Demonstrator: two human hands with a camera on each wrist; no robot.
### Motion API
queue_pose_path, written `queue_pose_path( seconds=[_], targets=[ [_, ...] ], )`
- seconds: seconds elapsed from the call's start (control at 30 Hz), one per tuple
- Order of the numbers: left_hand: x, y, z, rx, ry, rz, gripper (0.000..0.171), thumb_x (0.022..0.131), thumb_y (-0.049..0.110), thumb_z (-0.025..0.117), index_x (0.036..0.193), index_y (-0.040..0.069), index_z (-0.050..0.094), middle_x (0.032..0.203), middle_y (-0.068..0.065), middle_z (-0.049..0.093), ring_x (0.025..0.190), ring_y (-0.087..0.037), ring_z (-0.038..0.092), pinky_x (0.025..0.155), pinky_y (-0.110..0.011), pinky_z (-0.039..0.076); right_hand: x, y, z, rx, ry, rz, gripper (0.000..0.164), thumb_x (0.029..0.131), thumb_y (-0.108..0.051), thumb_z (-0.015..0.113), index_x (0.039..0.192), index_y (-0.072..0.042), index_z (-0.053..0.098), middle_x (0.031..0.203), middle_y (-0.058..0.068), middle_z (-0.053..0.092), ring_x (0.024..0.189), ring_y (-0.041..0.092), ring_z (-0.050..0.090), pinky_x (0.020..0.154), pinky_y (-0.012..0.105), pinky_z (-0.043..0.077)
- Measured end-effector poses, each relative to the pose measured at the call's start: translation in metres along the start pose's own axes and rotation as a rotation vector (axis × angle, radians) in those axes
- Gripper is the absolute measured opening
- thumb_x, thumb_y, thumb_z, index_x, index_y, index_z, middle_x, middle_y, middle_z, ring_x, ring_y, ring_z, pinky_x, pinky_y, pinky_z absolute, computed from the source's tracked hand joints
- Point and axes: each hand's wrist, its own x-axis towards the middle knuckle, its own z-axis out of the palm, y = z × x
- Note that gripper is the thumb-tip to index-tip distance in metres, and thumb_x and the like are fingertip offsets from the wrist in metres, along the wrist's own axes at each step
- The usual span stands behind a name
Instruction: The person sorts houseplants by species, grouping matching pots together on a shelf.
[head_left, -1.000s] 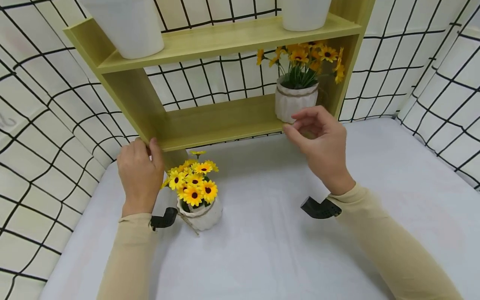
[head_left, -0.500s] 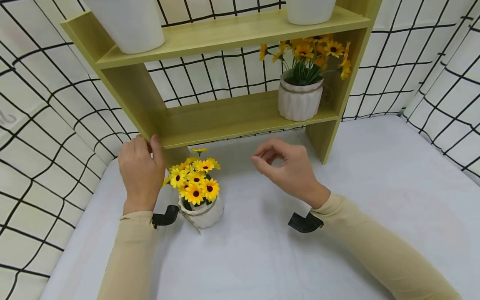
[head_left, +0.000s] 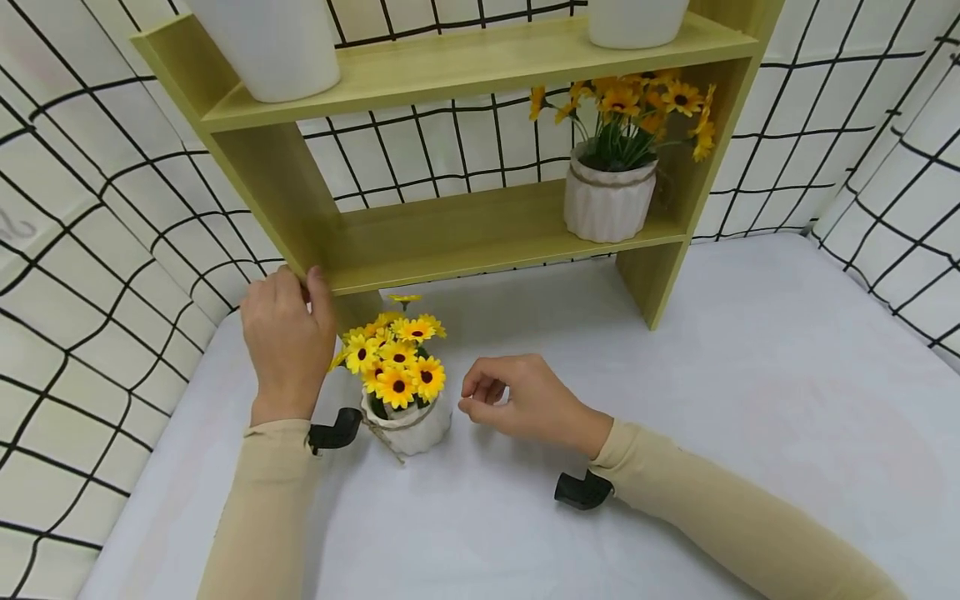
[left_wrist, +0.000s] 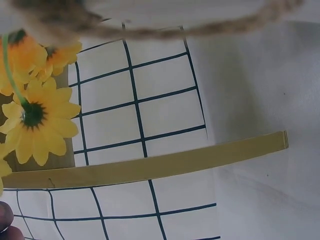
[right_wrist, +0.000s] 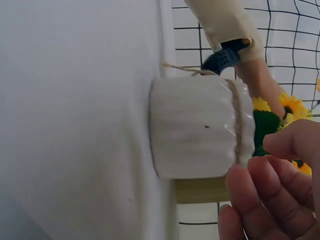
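A white ribbed pot of yellow sunflowers (head_left: 408,429), with twine round its neck, stands on the white cloth below the shelf's left end. Just right of it is my right hand (head_left: 525,400), fingers loosely bent and holding nothing. In the right wrist view the fingertips (right_wrist: 240,182) come close to the pot's twine-tied rim; contact cannot be told. My left hand (head_left: 288,342) grips the lower left side panel of the yellow-green wooden shelf (head_left: 450,237), its fingers partly hidden behind the panel. A second pot, with orange flowers (head_left: 611,200), stands on the lower board's right side.
Two plain white pots sit on the upper board, one at the left (head_left: 277,50) and one at the right (head_left: 637,21), both cut off by the frame. Black wire grid panels (head_left: 810,125) stand behind and at both sides.
My right hand has left the orange-flower pot and moved down and left to beside the yellow sunflower pot. The left hand has stayed on the shelf. The view has shifted slightly.
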Motion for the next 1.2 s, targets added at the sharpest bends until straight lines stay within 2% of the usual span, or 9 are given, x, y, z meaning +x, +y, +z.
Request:
queue_pose_path(
  seconds=[0.27,0.53,0.67,0.87,1.03,1.2],
  targets=[
    [-0.004,0.001,0.000,-0.005,-0.001,0.004,0.047,0.111,0.032,0.040,0.088,-0.006,0.055,0.076,-0.022,0.052,0.081,-0.041,0.046,0.078,-0.052,0.033,-0.006,-0.002,0.011,0.045,-0.096,0.146,0.011,0.089,-0.016,0.076,0.099,-0.013,0.071,0.093,-0.001,0.074,0.078,0.000,0.063,0.077,0.021,0.057],
    [-0.003,0.003,-0.002,0.013,0.011,0.018,0.048,0.111,0.032,0.040,0.089,-0.007,0.056,0.077,-0.022,0.052,0.081,-0.041,0.045,0.077,-0.052,0.033,-0.007,-0.002,0.017,0.095,-0.172,0.262,0.041,0.088,-0.021,0.080,0.124,-0.010,0.064,0.120,0.006,0.069,0.091,0.008,0.069,0.085,0.020,0.056],
    [-0.001,0.004,-0.003,0.010,0.000,0.015,0.048,0.112,0.033,0.039,0.091,-0.007,0.057,0.078,-0.022,0.054,0.081,-0.040,0.046,0.077,-0.051,0.033,-0.008,-0.004,0.020,0.114,-0.192,0.300,0.056,0.087,-0.024,0.082,0.136,-0.011,0.057,0.129,0.007,0.065,0.097,0.013,0.070,0.087,0.020,0.057],
    [-0.001,0.004,-0.004,0.014,-0.015,0.002,0.049,0.112,0.035,0.039,0.090,-0.006,0.056,0.079,-0.022,0.054,0.082,-0.040,0.046,0.078,-0.050,0.034,-0.008,-0.004,0.027,0.164,-0.190,0.353,0.077,0.085,-0.029,0.084,0.150,-0.012,0.046,0.138,0.003,0.062,0.103,0.013,0.070,0.087,0.019,0.056],
    [-0.003,0.003,-0.003,0.018,-0.019,0.006,0.049,0.112,0.034,0.039,0.089,-0.006,0.056,0.078,-0.022,0.054,0.081,-0.040,0.047,0.076,-0.050,0.034,-0.008,-0.001,0.032,0.200,-0.175,0.390,0.082,0.083,-0.031,0.087,0.151,-0.013,0.045,0.139,0.002,0.061,0.107,0.013,0.069,0.089,0.020,0.056],
    [-0.001,0.003,-0.002,0.013,0.002,0.015,0.047,0.111,0.032,0.039,0.088,-0.006,0.055,0.077,-0.022,0.054,0.080,-0.040,0.047,0.076,-0.050,0.033,-0.004,0.002,0.032,0.167,-0.217,0.364,0.086,0.081,-0.032,0.088,0.153,-0.015,0.043,0.140,0.000,0.059,0.111,0.014,0.067,0.091,0.021,0.056]
  ],
)
